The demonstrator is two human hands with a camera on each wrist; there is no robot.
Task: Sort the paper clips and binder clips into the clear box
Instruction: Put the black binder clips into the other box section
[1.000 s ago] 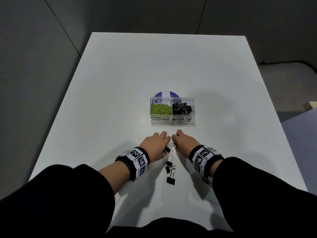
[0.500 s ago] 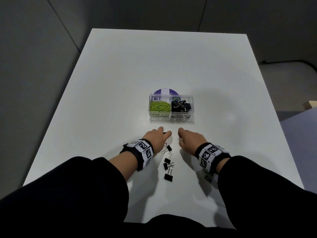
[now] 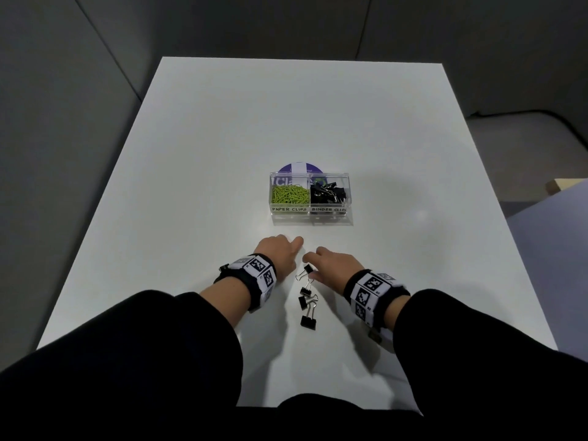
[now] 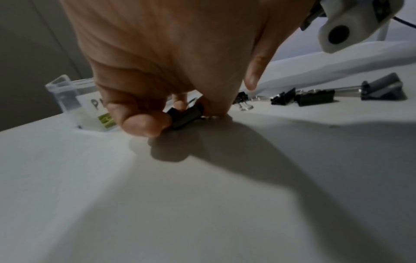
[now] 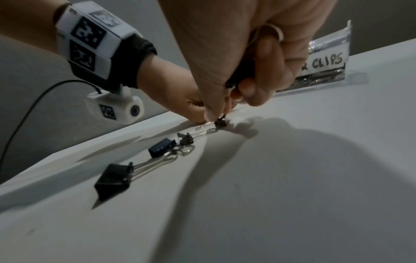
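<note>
A: Head view first. What is seen?

B: The clear box (image 3: pixel 311 198) is set mid-frame on the white table (image 3: pixel 191 154), split in two labelled compartments: green paper clips (image 3: pixel 289 195) on its left side, black binder clips (image 3: pixel 327 193) on its right. A purple disc (image 3: pixel 299 167) is seen behind it. Four loose binder clips (image 3: pixel 307 297) are strung in a line at lower centre, between both wrists. The left hand (image 3: pixel 280 254) and right hand (image 3: pixel 334 264) are held just above that line, probably so each can lift a clip at once.

A: Left wrist view?

B: One black binder clip (image 4: pixel 185 115) is pinched low on the table between thumb and curled fingers (image 4: pixel 144 122) of the left hand, at frame centre. A box corner is seen at left. The rest of the clips are laid at upper right.

A: Right wrist view?

B: Something black (image 5: pixel 242 74) is enclosed in the curled right fingers (image 5: pixel 268 71), likely a clip already gathered. The thumb is pressed down at the nearest clip (image 5: pixel 219 122) mid-frame. Three more are trailed toward lower left. The "CLIPS" label is read at upper right.

A: Judged progress?

B: Nearly done; only binder clips are left outside.
</note>
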